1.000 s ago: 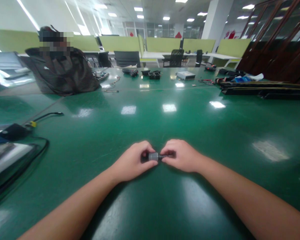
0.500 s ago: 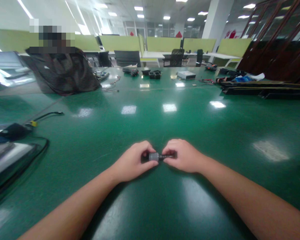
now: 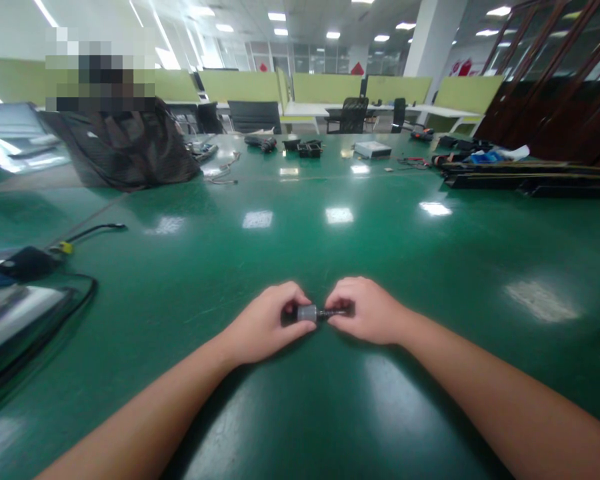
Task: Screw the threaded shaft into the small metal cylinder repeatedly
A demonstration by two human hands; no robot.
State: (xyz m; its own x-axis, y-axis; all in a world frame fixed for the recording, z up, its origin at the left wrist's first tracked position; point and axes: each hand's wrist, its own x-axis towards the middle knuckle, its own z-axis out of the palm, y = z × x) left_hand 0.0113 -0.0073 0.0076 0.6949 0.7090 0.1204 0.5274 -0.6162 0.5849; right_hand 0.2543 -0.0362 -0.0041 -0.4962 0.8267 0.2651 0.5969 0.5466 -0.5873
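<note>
Just above the green table, a small grey cylinder [image 3: 307,313] with a black end lies crosswise between finger and thumb of my left hand [image 3: 267,325], which is closed around it. From the cylinder's right side a thin dark ribbed rod [image 3: 335,312] runs into my right hand [image 3: 365,312], which pinches it. Rod and cylinder are in line and meet in the narrow gap between the hands. Whether they are one piece I cannot tell. The rod's far end is partly hidden by my right fingers.
The glossy green table [image 3: 300,233] spreads all around. On the left lie a device with a black cable [image 3: 87,287] and a black bag [image 3: 130,147]. Electronic parts, a silver box [image 3: 373,149] and long black strips [image 3: 525,179] sit along the far side. Yellow-green partitions stand behind.
Both hands keep nearly the same place and grip. The cylinder and rod show no clear movement.
</note>
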